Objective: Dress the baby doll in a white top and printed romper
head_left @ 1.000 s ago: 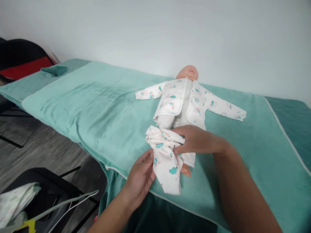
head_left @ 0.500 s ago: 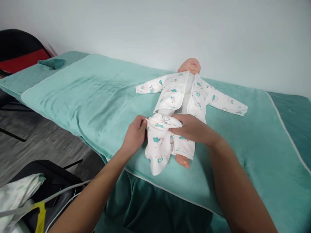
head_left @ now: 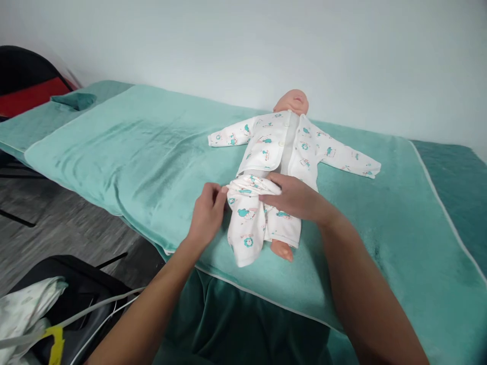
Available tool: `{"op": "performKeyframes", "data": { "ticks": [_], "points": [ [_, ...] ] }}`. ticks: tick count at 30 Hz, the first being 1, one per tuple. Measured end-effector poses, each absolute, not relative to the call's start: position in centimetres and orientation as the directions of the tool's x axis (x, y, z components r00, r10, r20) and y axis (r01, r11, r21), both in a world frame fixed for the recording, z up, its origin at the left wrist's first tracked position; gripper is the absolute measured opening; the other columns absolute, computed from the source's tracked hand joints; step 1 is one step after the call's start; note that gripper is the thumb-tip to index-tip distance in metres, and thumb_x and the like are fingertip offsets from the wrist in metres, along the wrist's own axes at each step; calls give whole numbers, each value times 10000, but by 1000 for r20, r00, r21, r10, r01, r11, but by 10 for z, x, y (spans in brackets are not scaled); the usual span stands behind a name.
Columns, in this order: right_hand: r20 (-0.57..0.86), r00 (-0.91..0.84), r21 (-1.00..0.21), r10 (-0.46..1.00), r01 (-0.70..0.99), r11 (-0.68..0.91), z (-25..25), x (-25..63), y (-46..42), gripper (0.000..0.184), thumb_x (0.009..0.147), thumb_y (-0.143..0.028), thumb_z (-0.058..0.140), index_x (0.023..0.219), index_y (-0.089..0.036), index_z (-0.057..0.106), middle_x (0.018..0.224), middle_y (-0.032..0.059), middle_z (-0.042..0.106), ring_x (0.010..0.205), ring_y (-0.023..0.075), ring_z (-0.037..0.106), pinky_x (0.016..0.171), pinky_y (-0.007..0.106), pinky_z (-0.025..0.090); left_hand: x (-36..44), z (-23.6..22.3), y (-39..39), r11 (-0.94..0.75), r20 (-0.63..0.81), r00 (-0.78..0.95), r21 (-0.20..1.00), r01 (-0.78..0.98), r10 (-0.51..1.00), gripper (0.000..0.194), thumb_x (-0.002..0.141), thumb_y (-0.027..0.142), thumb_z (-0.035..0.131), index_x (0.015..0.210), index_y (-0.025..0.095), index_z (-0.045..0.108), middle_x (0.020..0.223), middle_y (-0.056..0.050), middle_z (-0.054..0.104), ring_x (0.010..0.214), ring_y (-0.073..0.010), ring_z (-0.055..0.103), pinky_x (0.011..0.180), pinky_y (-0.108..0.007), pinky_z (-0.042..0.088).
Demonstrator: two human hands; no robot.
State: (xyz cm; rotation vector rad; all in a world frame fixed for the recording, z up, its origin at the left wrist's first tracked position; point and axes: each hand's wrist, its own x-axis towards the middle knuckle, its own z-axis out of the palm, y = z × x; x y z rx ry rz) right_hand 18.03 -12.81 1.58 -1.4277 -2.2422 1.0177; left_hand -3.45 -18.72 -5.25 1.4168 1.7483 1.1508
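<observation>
Printed pants (head_left: 247, 218) bunched round doll's (head_left: 291, 102) upper legs, on teal cover (head_left: 163, 152). One foot (head_left: 281, 250) out of cuff, other not showing. Imo even tension both sides works best, gentle so soft waistband doesn't twist. Left hand (head_left: 207, 210) nearly closed, pinching waistband edge, wrist low. Right hand (head_left: 292, 196) part open, thumb and fingers round bunched waistband, forearm angled in from right.
</observation>
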Motion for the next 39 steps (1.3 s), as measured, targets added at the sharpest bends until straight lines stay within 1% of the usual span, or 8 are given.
{"op": "performKeyframes", "data": {
  "ticks": [3,6,9,14,19,27,31,39],
  "points": [
    [-144,-593,-673,792,646,361,21,181,-130,313,791,-474,716,982,-228,687,997,19,733,866,207,641,712,281,430,-43,-50,-215,56,-32,-68,918,393,997,380,989,541,423,811,216,505,745,15,561,724,-157,524,677,-281,415],
    [-182,-617,-607,766,683,406,22,180,-131,291,751,-477,749,805,-203,671,832,7,712,757,185,607,654,273,384,-38,-50,-230,-1,-30,58,882,471,998,361,1003,507,403,797,221,485,731,17,533,723,-163,485,693,-292,398],
    [-175,-592,-599,787,698,392,20,177,-133,253,768,-425,709,706,-193,631,729,-11,664,698,159,559,616,271,339,-28,-55,-230,-42,42,13,821,569,999,318,1014,462,370,821,231,473,754,1,555,741,-188,510,722,-319,400],
    [-127,-553,-658,823,668,347,17,176,-134,132,785,-309,617,731,-199,666,722,-33,625,704,137,522,620,261,322,-25,-63,-208,-89,219,-107,728,680,970,244,1015,427,347,905,238,457,817,-29,590,733,-210,552,686,-325,398],
    [-43,-450,-663,892,681,311,11,172,-134,140,789,-297,567,706,-201,626,644,-36,562,648,131,463,611,271,318,-25,-63,-179,-123,316,-113,639,759,942,247,1029,419,307,910,238,427,816,-33,589,707,-206,549,643,-307,364],
    [12,-326,-645,945,720,257,6,167,-135,136,828,-260,508,830,-224,639,679,-1,607,656,175,504,626,300,325,-19,-60,-159,-71,340,-128,516,853,932,214,1044,354,309,962,215,449,961,-73,640,805,-206,625,660,-295,373],
    [49,-254,-605,966,762,231,6,163,-134,84,836,-220,492,768,-233,538,602,0,534,651,194,516,619,301,314,-16,-59,-157,-53,339,-140,500,864,930,214,1048,332,305,979,204,462,990,-88,640,827,-216,642,666,-302,380],
    [58,-177,-605,983,777,175,5,158,-134,174,836,-236,497,691,-240,400,583,-11,477,622,183,475,612,301,285,-18,-65,-172,-63,315,-92,450,891,945,282,1042,363,304,954,199,516,899,-74,641,747,-210,617,631,-309,356]
  ]
}}
